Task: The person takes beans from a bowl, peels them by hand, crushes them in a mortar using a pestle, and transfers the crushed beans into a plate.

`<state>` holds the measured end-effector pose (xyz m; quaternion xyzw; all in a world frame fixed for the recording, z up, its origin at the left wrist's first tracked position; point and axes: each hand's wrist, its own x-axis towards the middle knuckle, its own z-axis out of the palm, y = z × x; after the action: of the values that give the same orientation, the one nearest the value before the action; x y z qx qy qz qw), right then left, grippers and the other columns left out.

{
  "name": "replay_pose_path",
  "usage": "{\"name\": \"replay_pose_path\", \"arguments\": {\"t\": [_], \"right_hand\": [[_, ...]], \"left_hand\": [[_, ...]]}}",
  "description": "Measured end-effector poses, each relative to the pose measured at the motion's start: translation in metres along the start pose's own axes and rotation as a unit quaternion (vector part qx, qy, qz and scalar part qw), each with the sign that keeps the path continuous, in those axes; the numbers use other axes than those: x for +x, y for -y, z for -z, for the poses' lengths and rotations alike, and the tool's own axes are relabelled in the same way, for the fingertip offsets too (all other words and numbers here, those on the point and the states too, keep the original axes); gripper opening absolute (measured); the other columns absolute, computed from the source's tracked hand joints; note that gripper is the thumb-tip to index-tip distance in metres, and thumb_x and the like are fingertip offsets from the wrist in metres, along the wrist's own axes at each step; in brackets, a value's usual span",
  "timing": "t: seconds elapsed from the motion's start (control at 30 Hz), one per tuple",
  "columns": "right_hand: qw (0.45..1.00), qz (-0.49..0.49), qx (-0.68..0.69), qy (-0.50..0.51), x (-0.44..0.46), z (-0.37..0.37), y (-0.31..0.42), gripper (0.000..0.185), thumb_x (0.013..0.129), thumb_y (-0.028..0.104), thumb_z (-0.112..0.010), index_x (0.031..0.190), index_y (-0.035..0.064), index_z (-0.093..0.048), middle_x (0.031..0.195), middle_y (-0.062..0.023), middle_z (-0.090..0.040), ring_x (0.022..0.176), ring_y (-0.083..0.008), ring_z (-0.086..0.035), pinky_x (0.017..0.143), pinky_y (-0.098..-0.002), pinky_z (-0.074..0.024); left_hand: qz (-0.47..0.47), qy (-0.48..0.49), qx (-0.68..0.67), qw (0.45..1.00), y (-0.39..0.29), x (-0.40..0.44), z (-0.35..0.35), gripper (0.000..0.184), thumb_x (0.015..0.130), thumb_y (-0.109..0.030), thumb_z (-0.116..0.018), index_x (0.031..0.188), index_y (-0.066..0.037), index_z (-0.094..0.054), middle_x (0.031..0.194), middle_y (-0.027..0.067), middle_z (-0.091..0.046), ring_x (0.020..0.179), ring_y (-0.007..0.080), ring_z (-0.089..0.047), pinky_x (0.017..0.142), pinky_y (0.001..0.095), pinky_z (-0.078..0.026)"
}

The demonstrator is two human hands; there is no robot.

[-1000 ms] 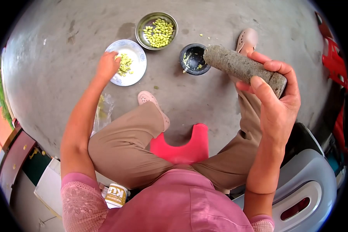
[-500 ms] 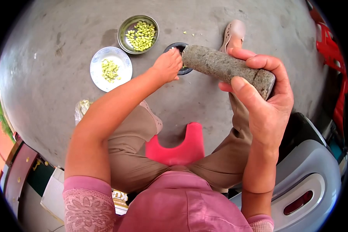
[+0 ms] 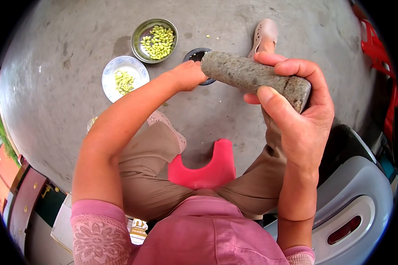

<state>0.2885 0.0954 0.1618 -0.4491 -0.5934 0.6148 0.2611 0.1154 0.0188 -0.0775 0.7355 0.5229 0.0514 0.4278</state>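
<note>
My right hand [image 3: 303, 95] is wrapped around the thick end of a grey stone pestle [image 3: 252, 73], which it holds up at a slight slant. My left hand [image 3: 191, 76] is at the dark mortar [image 3: 197, 54] on the floor, just by the pestle's far end. Its fingers look curled together, and their tips are hidden behind the pestle, so what they hold cannot be seen. Green beans lie in a metal bowl [image 3: 136, 40] beyond. Nearer, a white plate with a blue pattern [image 3: 108, 79] carries light green crushed pieces [image 3: 124, 81].
A pink plastic stool [image 3: 201, 174] stands between my legs. On the right are a grey plastic chair [image 3: 371, 181] and red plastic furniture [image 3: 372, 48]. My shoe [image 3: 265, 34] rests on the concrete floor [image 3: 84, 39] beyond the pestle.
My left hand has shifted slightly left and down, its fingers now more hidden behind the pestle. The pestle has moved slightly left in view, still held in my right hand.
</note>
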Motion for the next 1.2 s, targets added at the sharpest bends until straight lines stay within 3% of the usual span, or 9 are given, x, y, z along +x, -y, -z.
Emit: {"name": "replay_pose_path", "arguments": {"t": [0.17,0.37,0.4,0.47,0.57,0.6,0.7,0.97,1.2], "right_hand": [[1.000,-0.014,0.014,-0.008,0.000,-0.002,0.000,0.023,0.071,-0.007,-0.055,0.092,-0.0003,-0.048,0.104,-0.0187,-0.055,0.088,-0.0221,-0.056,0.067,-0.0318,-0.0535],[0.999,-0.031,0.023,-0.016,-0.001,-0.007,0.005,0.022,0.072,-0.007,-0.054,0.092,0.0000,-0.049,0.105,-0.0187,-0.054,0.090,-0.0225,-0.056,0.068,-0.0325,-0.0535],[0.999,-0.039,0.027,-0.017,-0.001,-0.008,0.006,0.022,0.072,-0.007,-0.054,0.092,0.0000,-0.049,0.105,-0.0188,-0.054,0.091,-0.0228,-0.056,0.068,-0.0326,-0.0535],[0.999,-0.040,0.023,-0.010,-0.001,-0.012,0.005,0.022,0.072,-0.008,-0.054,0.092,0.0000,-0.048,0.105,-0.0188,-0.054,0.092,-0.0232,-0.056,0.068,-0.0327,-0.0536],[0.999,-0.049,0.018,-0.003,-0.002,-0.017,0.004,0.022,0.072,-0.008,-0.053,0.091,-0.0001,-0.048,0.105,-0.0188,-0.054,0.093,-0.0240,-0.055,0.068,-0.0330,-0.0538],[0.998,-0.056,0.019,-0.005,-0.002,-0.019,0.005,0.021,0.071,-0.008,-0.053,0.091,-0.0001,-0.048,0.105,-0.0189,-0.054,0.094,-0.0243,-0.055,0.068,-0.0332,-0.0538],[0.997,-0.063,0.040,-0.021,-0.001,-0.026,0.008,0.022,0.071,-0.009,-0.053,0.091,0.0000,-0.047,0.105,-0.0188,-0.054,0.095,-0.0246,-0.054,0.068,-0.0335,-0.0539],[0.995,-0.076,0.060,-0.018,-0.005,-0.025,0.009,0.023,0.070,-0.008,-0.058,0.089,0.0000,-0.049,0.104,-0.0150,-0.054,0.085,-0.0168,-0.055,0.068,-0.0287,-0.0517],[0.997,-0.054,0.053,-0.005,-0.005,-0.024,0.008,0.025,0.070,-0.009,-0.058,0.090,-0.0011,-0.048,0.105,-0.0163,-0.053,0.085,-0.0185,-0.056,0.069,-0.0294,-0.0517]], "left_hand": [[-0.004,-0.056,-0.169,0.984,-0.004,-0.038,0.041,0.008,0.066,-0.002,-0.056,0.074,-0.001,-0.056,0.069,0.0108,-0.059,0.065,0.0270,-0.057,0.059,0.0338,-0.044],[0.313,-0.034,-0.165,0.935,0.057,-0.149,0.061,0.017,0.074,-0.012,-0.057,0.088,-0.003,-0.061,0.077,0.0105,-0.061,0.073,0.0203,-0.059,0.066,0.0289,-0.046],[0.314,-0.035,-0.166,0.934,0.064,-0.163,0.049,0.017,0.074,-0.012,-0.057,0.088,-0.003,-0.061,0.077,0.0105,-0.061,0.073,0.0203,-0.059,0.066,0.0289,-0.046],[0.184,-0.087,0.288,0.936,0.067,-0.187,0.027,0.029,0.074,-0.016,-0.059,0.101,-0.007,-0.058,0.095,0.0115,-0.058,0.087,0.0240,-0.057,0.074,0.0299,-0.044],[0.202,-0.125,0.243,0.940,0.059,-0.184,0.014,0.034,0.075,-0.016,-0.059,0.107,-0.008,-0.053,0.101,0.0132,-0.053,0.094,0.0286,-0.052,0.078,0.0346,-0.043],[0.264,-0.093,0.134,0.951,0.062,-0.177,0.017,0.028,0.074,-0.010,-0.055,0.102,-0.008,-0.055,0.091,0.0142,-0.053,0.087,0.0307,-0.052,0.074,0.0369,-0.043],[0.300,-0.121,0.169,0.931,0.069,-0.173,0.017,0.026,0.072,-0.007,-0.056,0.098,-0.007,-0.057,0.084,0.0137,-0.052,0.082,0.0304,-0.053,0.069,0.0407,-0.044],[0.348,-0.128,0.122,0.921,0.065,-0.173,0.030,0.026,0.072,-0.008,-0.056,0.098,-0.005,-0.057,0.101,0.0155,-0.052,0.080,0.0316,-0.056,0.072,0.0384,-0.046],[0.249,-0.232,0.042,0.939,0.086,-0.095,0.053,0.029,0.072,-0.017,-0.061,0.098,-0.005,-0.055,0.093,0.0155,-0.053,0.079,0.0321,-0.055,0.070,0.0389,-0.045]]}}
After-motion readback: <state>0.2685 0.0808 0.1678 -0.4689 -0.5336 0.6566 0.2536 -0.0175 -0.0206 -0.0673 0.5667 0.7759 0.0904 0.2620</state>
